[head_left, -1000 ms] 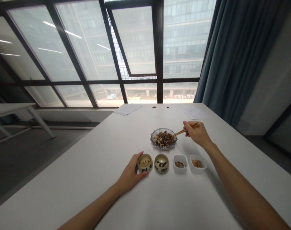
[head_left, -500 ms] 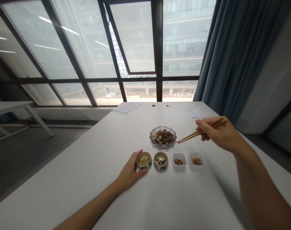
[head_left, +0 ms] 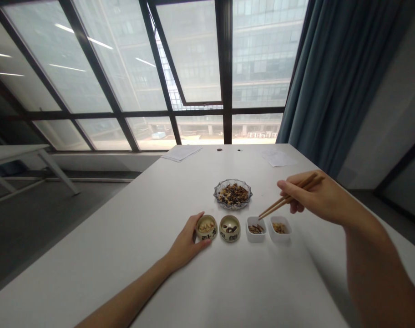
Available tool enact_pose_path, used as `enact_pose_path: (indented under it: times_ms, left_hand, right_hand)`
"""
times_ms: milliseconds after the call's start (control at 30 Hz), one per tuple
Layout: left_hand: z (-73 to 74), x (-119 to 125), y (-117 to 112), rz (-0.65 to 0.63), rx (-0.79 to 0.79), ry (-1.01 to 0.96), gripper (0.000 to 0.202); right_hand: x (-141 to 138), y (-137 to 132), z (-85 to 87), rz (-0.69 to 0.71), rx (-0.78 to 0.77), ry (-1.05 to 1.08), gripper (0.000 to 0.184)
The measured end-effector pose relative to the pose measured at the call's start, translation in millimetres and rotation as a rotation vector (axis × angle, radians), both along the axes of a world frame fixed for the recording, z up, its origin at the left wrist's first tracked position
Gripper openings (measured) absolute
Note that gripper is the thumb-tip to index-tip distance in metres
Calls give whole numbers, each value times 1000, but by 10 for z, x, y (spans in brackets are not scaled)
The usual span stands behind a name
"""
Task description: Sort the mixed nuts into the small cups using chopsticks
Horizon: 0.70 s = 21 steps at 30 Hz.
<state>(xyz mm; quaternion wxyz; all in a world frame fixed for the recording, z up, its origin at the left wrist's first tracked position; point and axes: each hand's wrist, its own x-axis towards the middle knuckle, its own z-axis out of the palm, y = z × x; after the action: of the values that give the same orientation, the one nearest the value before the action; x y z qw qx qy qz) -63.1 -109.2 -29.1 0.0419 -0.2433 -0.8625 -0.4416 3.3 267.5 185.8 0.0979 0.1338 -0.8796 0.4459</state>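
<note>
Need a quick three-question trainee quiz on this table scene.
1. True or false: the left hand touches the round bowl at the end of the row.
2. Multiple choice: what does the right hand hold? A) chopsticks B) a spoon C) a fork
3. Count: how many containers stand in the row of small dishes in front of the glass dish?

Key: 1. True 2. A 3. Four
</note>
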Motion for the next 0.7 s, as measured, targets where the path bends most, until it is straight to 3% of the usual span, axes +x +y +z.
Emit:
enact_pose_path:
  times_ms: [200,400,533,700]
  left_hand:
    - [-8,3,-3,-11,10,3,76]
    - [-6,6,-4,-15,-11,0,77]
    - [-4,1,0,-8,-22,12,77]
    - [-5,-2,7,-14,-15,6,77]
  right_hand:
    - [-107,11,-25,-57,-25,33,50]
    - [-535,-10,-266,-257,-259,234,48]
    - [-823,-15,-519,-197,-237,247,49]
    - [-947,-56,-718,-103,-97,184,48]
